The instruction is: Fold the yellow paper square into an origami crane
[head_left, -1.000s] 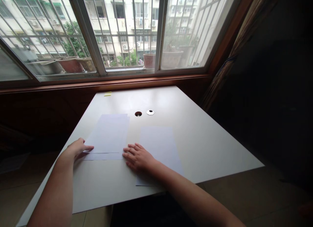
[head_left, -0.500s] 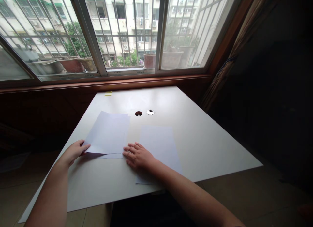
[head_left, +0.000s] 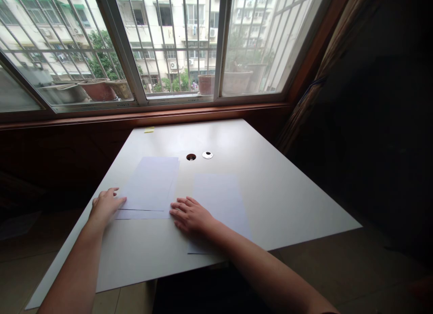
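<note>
A small stack of white paper sheets [head_left: 149, 185] lies on the white table [head_left: 270, 183], left of centre. My left hand [head_left: 104, 206] rests flat and open on the table at the stack's near left corner, fingertips touching its edge. My right hand [head_left: 189, 214] lies flat with fingers spread at the stack's near right corner, partly on a single white sheet [head_left: 219, 199] that lies to the right. Neither hand holds anything.
A round cable hole [head_left: 191, 157] and its white cap [head_left: 207, 155] sit behind the papers. A yellow sticky note [head_left: 149, 130] lies at the table's far edge. A barred window [head_left: 169, 43] runs behind; a curtain [head_left: 314, 79] hangs at right.
The left hand had lifted the top sheet's near left corner; now the sheet lies flat again and the hand is open beside the stack. The right hand has stayed put.
</note>
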The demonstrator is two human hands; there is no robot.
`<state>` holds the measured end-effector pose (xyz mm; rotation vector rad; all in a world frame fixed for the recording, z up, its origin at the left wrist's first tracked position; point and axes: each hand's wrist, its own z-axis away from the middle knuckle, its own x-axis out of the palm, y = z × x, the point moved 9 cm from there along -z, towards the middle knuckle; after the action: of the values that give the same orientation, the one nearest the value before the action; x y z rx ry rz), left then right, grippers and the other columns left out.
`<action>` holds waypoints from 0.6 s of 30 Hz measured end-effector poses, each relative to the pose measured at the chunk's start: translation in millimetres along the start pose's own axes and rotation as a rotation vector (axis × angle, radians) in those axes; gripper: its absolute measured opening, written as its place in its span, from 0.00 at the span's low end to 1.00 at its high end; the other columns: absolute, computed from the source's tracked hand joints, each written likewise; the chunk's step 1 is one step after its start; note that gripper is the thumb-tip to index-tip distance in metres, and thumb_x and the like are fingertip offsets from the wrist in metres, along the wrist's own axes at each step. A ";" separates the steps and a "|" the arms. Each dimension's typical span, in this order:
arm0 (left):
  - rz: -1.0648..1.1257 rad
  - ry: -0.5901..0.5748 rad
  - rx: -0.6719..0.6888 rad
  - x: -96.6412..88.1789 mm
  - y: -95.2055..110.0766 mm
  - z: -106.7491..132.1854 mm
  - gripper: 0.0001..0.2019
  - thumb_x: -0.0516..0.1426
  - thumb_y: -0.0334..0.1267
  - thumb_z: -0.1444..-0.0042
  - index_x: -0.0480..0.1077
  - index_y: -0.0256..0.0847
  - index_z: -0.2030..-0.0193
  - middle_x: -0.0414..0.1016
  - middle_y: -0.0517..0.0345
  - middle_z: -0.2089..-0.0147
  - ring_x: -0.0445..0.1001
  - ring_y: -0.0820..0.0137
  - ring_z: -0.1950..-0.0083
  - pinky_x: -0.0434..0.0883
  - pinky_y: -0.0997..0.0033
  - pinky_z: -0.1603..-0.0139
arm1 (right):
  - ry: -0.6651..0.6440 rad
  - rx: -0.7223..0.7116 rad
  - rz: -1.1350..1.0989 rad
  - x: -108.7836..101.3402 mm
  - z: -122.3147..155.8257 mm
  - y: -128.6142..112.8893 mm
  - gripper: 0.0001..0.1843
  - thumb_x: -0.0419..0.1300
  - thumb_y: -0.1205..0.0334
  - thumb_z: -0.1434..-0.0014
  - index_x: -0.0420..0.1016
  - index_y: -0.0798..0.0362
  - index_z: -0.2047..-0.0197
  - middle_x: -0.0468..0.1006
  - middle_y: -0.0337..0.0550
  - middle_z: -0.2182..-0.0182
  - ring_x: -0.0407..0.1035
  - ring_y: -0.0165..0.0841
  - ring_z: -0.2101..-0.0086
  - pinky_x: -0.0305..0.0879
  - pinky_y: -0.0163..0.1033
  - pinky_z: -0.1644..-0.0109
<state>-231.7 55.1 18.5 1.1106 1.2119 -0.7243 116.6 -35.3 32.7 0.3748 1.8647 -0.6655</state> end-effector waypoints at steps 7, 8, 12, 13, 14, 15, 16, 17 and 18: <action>-0.079 -0.012 0.073 17.4 12.5 3.5 0.32 0.52 0.48 0.44 0.65 0.33 0.35 0.71 0.36 0.43 0.65 0.47 0.36 0.56 0.50 0.33 | -0.015 -0.003 -0.016 2.5 0.9 1.2 0.26 0.49 0.49 0.30 0.65 0.49 0.34 0.65 0.42 0.34 0.53 0.40 0.33 0.42 0.50 0.27; -0.066 -0.013 0.078 17.6 14.8 5.7 0.33 0.52 0.48 0.45 0.65 0.33 0.35 0.71 0.37 0.43 0.65 0.48 0.36 0.56 0.51 0.33 | -0.019 0.001 -0.022 3.2 0.9 1.7 0.26 0.48 0.49 0.30 0.65 0.49 0.34 0.65 0.42 0.33 0.53 0.40 0.33 0.41 0.50 0.27; 0.033 -0.075 0.096 14.7 28.9 16.5 0.34 0.54 0.49 0.47 0.64 0.36 0.34 0.70 0.42 0.43 0.68 0.51 0.39 0.59 0.55 0.34 | -0.036 0.018 -0.057 5.2 0.3 3.8 0.29 0.47 0.49 0.30 0.60 0.50 0.30 0.62 0.42 0.32 0.51 0.39 0.32 0.40 0.50 0.27; 0.062 -0.102 0.094 13.6 32.4 19.1 0.34 0.55 0.50 0.47 0.64 0.37 0.34 0.70 0.43 0.43 0.69 0.52 0.41 0.60 0.56 0.35 | -0.041 0.022 -0.067 5.4 0.0 4.2 0.29 0.47 0.48 0.30 0.58 0.50 0.30 0.61 0.42 0.31 0.50 0.39 0.32 0.40 0.49 0.27; 0.084 -0.122 0.086 12.0 35.2 21.3 0.34 0.55 0.50 0.47 0.64 0.37 0.34 0.70 0.43 0.44 0.70 0.53 0.41 0.61 0.56 0.35 | -0.045 0.026 -0.076 5.7 -0.4 4.6 0.30 0.48 0.48 0.30 0.57 0.49 0.29 0.61 0.42 0.31 0.50 0.39 0.32 0.40 0.49 0.27; 0.096 -0.138 0.076 10.4 37.2 23.0 0.34 0.55 0.50 0.46 0.64 0.37 0.34 0.71 0.44 0.44 0.70 0.53 0.41 0.60 0.55 0.34 | -0.049 0.030 -0.081 5.9 -0.8 5.1 0.30 0.48 0.48 0.30 0.56 0.49 0.29 0.60 0.42 0.31 0.50 0.39 0.31 0.40 0.49 0.27; 0.102 -0.141 0.062 8.2 38.1 24.1 0.33 0.55 0.50 0.46 0.65 0.37 0.35 0.71 0.44 0.45 0.69 0.52 0.41 0.59 0.53 0.33 | -0.049 0.035 -0.082 6.0 -1.2 5.7 0.31 0.48 0.47 0.30 0.56 0.49 0.29 0.60 0.42 0.31 0.50 0.39 0.31 0.40 0.49 0.27; 0.107 -0.134 0.042 5.7 37.7 24.6 0.32 0.56 0.50 0.46 0.66 0.38 0.36 0.72 0.43 0.46 0.68 0.51 0.39 0.58 0.51 0.32 | -0.044 0.040 -0.079 5.9 -1.5 6.2 0.31 0.48 0.47 0.30 0.56 0.49 0.29 0.59 0.43 0.31 0.51 0.39 0.32 0.41 0.49 0.27; 0.118 -0.119 0.016 3.3 36.2 24.7 0.32 0.56 0.51 0.46 0.66 0.38 0.37 0.72 0.43 0.47 0.67 0.49 0.38 0.57 0.49 0.32 | -0.035 0.043 -0.074 5.7 -1.8 6.8 0.31 0.49 0.47 0.30 0.57 0.50 0.29 0.59 0.44 0.31 0.51 0.39 0.32 0.42 0.49 0.27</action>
<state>-189.6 44.5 24.5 1.1268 1.0333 -0.7011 116.8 -29.1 26.1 0.3212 1.8399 -0.7588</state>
